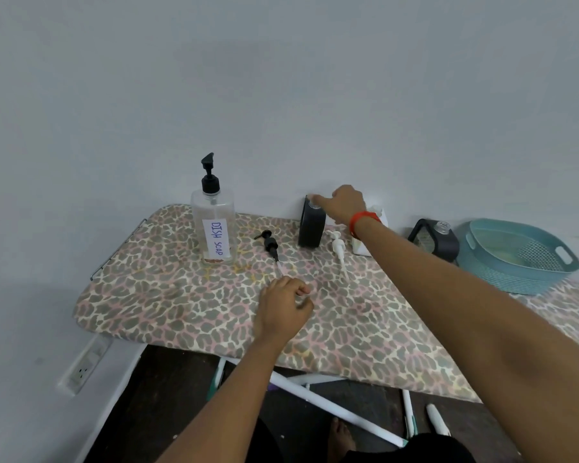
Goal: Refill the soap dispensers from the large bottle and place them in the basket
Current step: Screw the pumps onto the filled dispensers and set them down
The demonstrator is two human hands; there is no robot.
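Pale grey wall behind, leopard-print padded ironing board (188, 305) serving as the counter, dark floor below with white metal legs (331, 407) crossing under it. Landmark: tall clear plastic pump bottle labelled DISH SOAP (214, 225), upright near the board's far edge, black pump on top, nearly empty with a thin brownish layer at the bottom. Just right of that bottle, loose black pump head (268, 244) lying flat on the cloth. Further right, dark grey rounded dispenser (311, 228) standing upright without its pump, right hand (343, 203) over its top, fingers (315, 198) touching the open neck; grip there too hidden to tell. Red band (365, 219) on that wrist. Beyond it, white pump head (337, 250) lying flat, and a white dispenser (365, 243) mostly hidden behind the forearm. Well to the right of the bottle, second dark grey dispenser (433, 240), uncapped, just beside a teal oval plastic basket (515, 272). Nearer than the bottle, left hand (284, 307) low over the cloth, fingers (303, 290) loosely curled, holding nothing visible
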